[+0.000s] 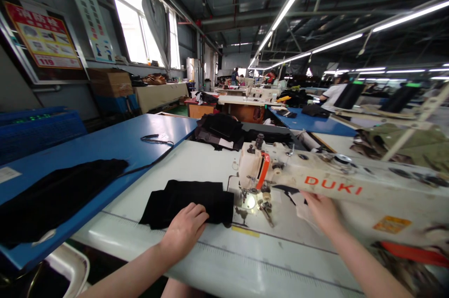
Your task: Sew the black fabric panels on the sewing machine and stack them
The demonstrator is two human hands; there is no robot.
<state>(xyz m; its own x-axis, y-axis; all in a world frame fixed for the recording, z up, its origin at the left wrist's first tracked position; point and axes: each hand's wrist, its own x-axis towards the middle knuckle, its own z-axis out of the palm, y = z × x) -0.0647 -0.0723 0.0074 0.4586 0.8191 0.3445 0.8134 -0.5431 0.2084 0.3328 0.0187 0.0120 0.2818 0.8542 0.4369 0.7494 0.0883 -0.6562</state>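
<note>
My left hand (pixel 187 228) is at the front edge of a black fabric piece (pixel 192 199), fingers curled together on it. The cloth lies on the pale sewing table (pixel 119 195), its right end touching the needle plate area of a white sewing machine (pixel 291 167). Under the machine's arm, my right hand (pixel 321 209) is closed on a thin white piece (pixel 302 207); its fingertips are partly hidden. Dark scraps (pixel 286 190) lie beside that piece. The machine's small lamp lights the spot around the presser foot (pixel 250 190).
A blue table (pixel 147 129) adjoins on the left, with a black cloth (pixel 70 190) and a dark strap (pixel 154 160). Dark garments (pixel 220 129) are piled behind the machine. Black thread cones (pixel 347 94) stand at right. A co-worker (pixel 335 92) sits farther back.
</note>
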